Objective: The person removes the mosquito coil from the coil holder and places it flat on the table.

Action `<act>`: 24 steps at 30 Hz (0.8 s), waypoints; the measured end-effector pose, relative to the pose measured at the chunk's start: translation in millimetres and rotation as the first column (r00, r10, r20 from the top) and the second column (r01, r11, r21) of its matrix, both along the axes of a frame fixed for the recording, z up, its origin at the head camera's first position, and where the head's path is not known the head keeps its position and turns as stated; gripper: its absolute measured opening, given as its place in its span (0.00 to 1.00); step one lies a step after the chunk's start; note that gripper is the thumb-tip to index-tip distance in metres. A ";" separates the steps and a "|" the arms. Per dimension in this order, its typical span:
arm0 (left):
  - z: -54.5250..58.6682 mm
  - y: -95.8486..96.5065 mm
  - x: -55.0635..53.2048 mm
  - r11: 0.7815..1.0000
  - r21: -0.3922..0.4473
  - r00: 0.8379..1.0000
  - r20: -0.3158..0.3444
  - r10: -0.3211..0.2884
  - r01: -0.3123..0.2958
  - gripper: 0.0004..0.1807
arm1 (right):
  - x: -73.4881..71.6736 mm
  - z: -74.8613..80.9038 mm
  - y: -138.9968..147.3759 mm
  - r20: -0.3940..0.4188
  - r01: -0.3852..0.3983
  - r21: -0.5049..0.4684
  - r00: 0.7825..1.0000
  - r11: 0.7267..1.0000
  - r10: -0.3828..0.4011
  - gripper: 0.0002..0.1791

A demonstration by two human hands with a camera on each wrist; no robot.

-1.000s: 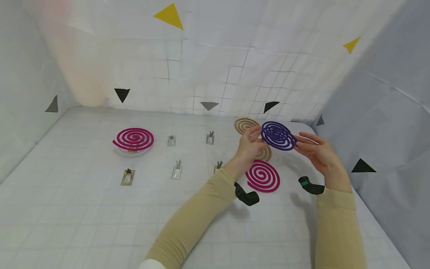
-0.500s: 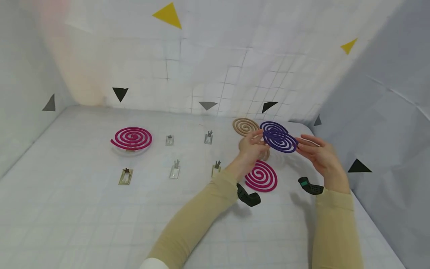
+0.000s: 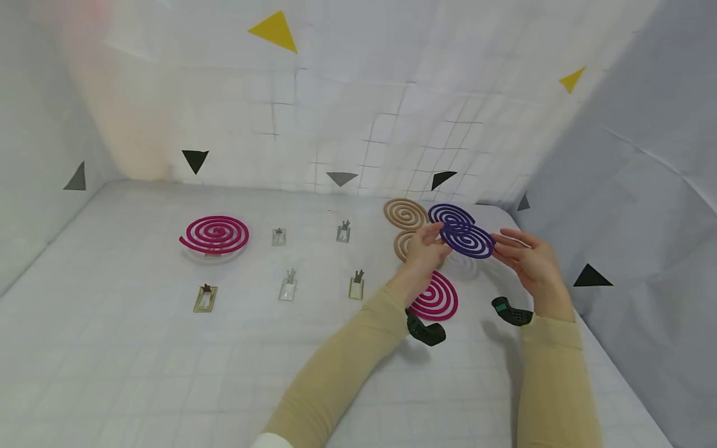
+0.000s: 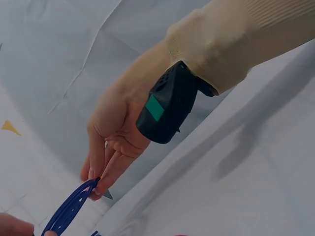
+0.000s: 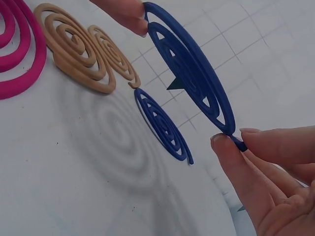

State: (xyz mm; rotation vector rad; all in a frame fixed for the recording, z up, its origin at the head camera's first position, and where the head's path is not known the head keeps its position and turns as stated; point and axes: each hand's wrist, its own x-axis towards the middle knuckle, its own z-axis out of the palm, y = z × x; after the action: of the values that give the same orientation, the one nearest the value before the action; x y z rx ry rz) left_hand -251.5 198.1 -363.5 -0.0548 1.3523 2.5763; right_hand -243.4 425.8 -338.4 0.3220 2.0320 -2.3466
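Observation:
Both hands hold up a purple-blue mosquito coil (image 3: 470, 241), raised over the right side of the table. My left hand (image 3: 421, 254) pinches its left edge. My right hand (image 3: 529, 260) pinches the opposite edge between thumb and fingers, as the right wrist view shows at the coil's tip (image 5: 240, 143). Seen edge-on there, the held coil leans at a steep slant. A second purple-blue coil (image 5: 162, 129) lies on the table behind it, partly overlapped in the head view. Two beige coils (image 3: 404, 213) lie to the left, the nearer one partly hidden by my left hand.
A pink coil (image 3: 439, 298) lies in front, partly behind my left wrist. Another pink coil (image 3: 215, 234) sits raised on a small stand at far left. Several small metal coil stands (image 3: 356, 286) stand across the middle and left. A grey wall (image 3: 633, 205) borders the right side.
The held coil has come nearer and slightly right of the coil behind it, so they overlap less. My left hand has moved along, uncovering more of the nearer beige coil. The head view shifts slightly.

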 end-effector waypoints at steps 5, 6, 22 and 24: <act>-5.7 2.3 -1.7 1.000 0.005 0.999 0.038 -0.021 0.021 0.29 | -1.7 -5.5 0.4 0.038 0.016 0.027 0.999 1.000 -0.017 0.22; -6.6 2.6 -2.7 0.999 0.021 0.998 0.045 -0.031 0.030 0.29 | -1.9 -6.8 1.1 0.043 0.018 0.028 0.999 0.999 -0.019 0.22; -9.9 -4.5 -10.2 0.979 0.161 0.984 0.109 -0.142 0.123 0.34 | -6.0 -23.6 7.9 0.027 0.023 -0.165 0.999 0.986 -0.019 0.19; -10.4 -4.2 -10.2 0.980 0.157 0.985 0.103 -0.138 0.121 0.33 | -6.0 -23.6 7.1 0.033 0.037 -0.173 0.999 0.984 -0.032 0.18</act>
State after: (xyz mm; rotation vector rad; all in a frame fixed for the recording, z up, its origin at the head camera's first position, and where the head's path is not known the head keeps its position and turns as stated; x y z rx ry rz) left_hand -261.7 193.9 -373.9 -0.0827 1.0817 2.5155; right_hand -249.5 432.9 -362.0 0.3876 1.8061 -2.5010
